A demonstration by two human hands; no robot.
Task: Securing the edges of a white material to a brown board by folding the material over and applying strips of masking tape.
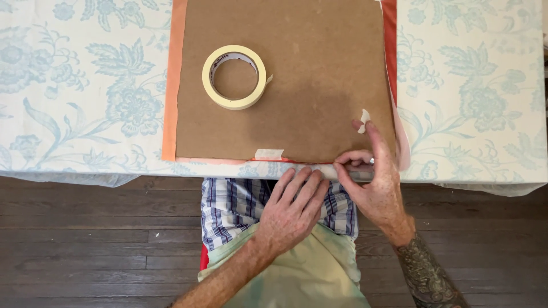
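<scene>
- My left hand [294,208] is nearest to me, lying palm down with the fingers stretched out flat, tips on the near table edge at about 6 o'clock of the board. It's not gripping anything, just pressing there.
- My right hand [374,185] sits just to the 3 o'clock side of the left one. Thumb and curled fingers are pinched on the fabric edge at the board's near right corner, and the index finger pokes up toward 12 with a small scrap of tape [363,121] stuck on its tip.
- The brown board [297,97] lies flat in front of me, with orange fabric [173,80] showing along its 9 o'clock side and a redder strip at 3 o'clock.
- One short tape strip [268,153] is already stuck over the near edge, roughly at 6 o'clock.
- Further out, the masking tape roll [234,77] rests flat on the board toward 11 o'clock, well apart from both hands.
- Under everything is the blue floral tablecloth [74,85].
</scene>
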